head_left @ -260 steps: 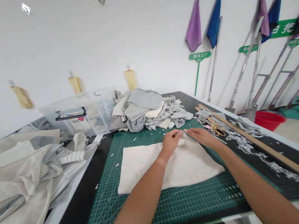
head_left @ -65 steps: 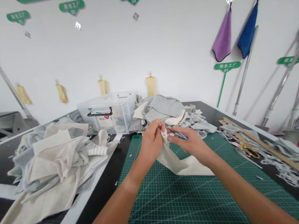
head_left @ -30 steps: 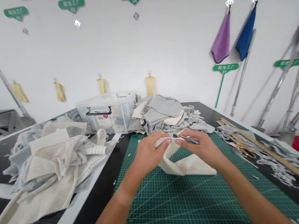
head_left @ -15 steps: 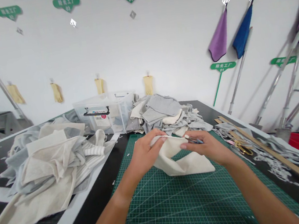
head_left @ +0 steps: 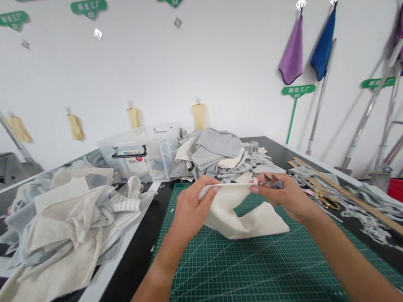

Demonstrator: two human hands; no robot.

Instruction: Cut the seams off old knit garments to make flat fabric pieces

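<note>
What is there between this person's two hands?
In the head view, a cream cloth: its upper edge runs nearly straight from the left hand to the right hand, the rest drooping toward the green cutting mat.

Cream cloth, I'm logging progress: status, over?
Left hand pinching edge of cream cloth. Right hand on same edge, holding pointed tool. Cloth over green mat. Fabric pile beyond, apparently not obstructing.

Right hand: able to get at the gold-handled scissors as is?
Reach, probably yes; grasp, likely no. The gold-handled scissors lie close by on its right, handles visibly uncovered, but the right hand is occupied, holding a small cutting tool and pinching the cream cloth.
</note>
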